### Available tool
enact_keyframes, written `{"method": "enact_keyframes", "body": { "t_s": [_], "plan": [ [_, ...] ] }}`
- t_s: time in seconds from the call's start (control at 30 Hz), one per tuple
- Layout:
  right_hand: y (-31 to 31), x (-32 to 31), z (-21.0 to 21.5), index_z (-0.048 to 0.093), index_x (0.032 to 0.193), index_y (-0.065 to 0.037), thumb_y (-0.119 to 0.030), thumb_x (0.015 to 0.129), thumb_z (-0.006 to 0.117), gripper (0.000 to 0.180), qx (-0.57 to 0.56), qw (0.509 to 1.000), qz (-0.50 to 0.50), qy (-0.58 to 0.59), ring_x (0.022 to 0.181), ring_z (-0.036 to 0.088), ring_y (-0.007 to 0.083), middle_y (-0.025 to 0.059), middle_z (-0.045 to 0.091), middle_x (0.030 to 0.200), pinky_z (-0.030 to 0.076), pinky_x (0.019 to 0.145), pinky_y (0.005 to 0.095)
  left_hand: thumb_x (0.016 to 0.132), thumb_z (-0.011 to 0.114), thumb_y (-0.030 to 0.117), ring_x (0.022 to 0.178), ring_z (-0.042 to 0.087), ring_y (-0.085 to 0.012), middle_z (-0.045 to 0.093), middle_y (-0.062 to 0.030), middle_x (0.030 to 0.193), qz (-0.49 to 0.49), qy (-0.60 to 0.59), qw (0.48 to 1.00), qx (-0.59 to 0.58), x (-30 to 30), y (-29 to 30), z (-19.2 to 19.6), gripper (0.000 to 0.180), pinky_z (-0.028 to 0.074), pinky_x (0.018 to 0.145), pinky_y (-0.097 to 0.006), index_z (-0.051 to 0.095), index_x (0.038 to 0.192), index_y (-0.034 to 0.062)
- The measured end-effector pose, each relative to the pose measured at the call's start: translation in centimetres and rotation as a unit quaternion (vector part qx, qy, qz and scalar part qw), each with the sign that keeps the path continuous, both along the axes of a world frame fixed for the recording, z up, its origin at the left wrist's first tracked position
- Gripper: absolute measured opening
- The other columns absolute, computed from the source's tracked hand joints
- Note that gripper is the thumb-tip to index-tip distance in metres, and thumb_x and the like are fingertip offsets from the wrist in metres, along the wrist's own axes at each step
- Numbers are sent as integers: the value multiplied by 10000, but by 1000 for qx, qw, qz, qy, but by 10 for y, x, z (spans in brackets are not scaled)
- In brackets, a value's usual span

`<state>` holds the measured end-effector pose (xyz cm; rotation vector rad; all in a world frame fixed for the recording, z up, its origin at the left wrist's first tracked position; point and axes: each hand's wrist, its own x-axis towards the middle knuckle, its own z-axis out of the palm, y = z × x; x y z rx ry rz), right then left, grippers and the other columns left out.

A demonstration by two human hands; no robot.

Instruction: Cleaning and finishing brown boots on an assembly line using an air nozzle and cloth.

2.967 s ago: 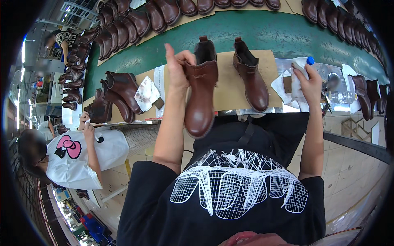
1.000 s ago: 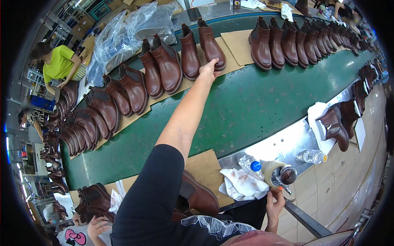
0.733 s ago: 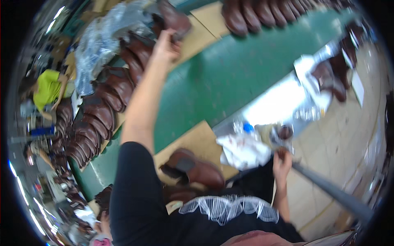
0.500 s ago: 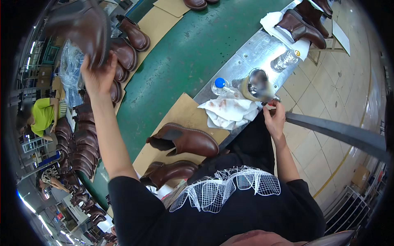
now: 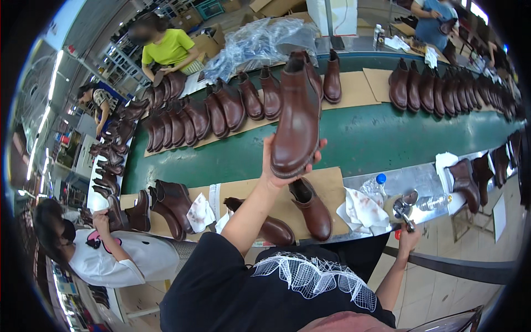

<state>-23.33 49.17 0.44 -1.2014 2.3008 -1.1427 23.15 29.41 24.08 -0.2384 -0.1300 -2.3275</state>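
Note:
A dark brown ankle boot (image 5: 296,124), toe down towards me, is held up over the green table by my left hand (image 5: 279,172). My fingers wrap round its toe end and sole. Low at the right, my right hand (image 5: 408,241) closes at the handle of a shiny metal spray gun (image 5: 407,207), beside the table edge. Its fingers are partly hidden. Just below the raised boot, another brown boot (image 5: 314,213) stands on cardboard (image 5: 332,180), and a further boot (image 5: 275,229) is partly covered by my left forearm.
A stained white cloth (image 5: 362,213), a blue-capped bottle (image 5: 376,185) and a clear bottle (image 5: 434,202) lie near my right hand. Rows of boots (image 5: 191,119) line the table's far side. A co-worker in white (image 5: 124,249) works at my left; others are farther off.
My view has turned, bringing the far rows and more co-workers into sight. The boot in my left hand, blurred at the upper left before, is now near the middle. My right hand stays low.

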Motion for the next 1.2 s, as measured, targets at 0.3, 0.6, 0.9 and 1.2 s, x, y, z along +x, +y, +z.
{"method": "enact_keyframes", "body": {
  "t_s": [0.3,0.6,0.9,1.2],
  "plan": [
    [-10,13,51,717,878,22,-175,908,731,200,-129,987,-65,-73,639,524,58,-13,610,697,413,562,259,850,652,499,1232,470,-542,241,-342,1502,-80,53,995,20,11,19,-3,905,509,935,-657,230,1548,107],
    [10,35,135,596,1127,-45,-237,1008,551,231,-97,987,-11,-129,634,465,53,-23,547,770,361,506,232,862,646,487,1212,451,-594,231,-360,1487,-181,140,972,43,-5,26,-7,946,504,956,-637,138,1565,108],
    [16,81,190,586,1229,54,15,920,572,311,-220,908,171,-313,734,562,98,130,707,1049,458,662,241,859,697,485,1037,556,-619,260,-429,1410,-245,149,958,-14,-14,37,-21,991,611,763,-505,106,1564,115],
    [8,122,265,528,1133,25,-143,947,575,256,-127,909,271,-289,881,521,112,96,617,1078,424,790,237,835,736,478,992,542,-646,344,-437,1330,-150,46,988,-6,-12,54,-13,971,601,679,-576,186,1538,93]
  ]
}}
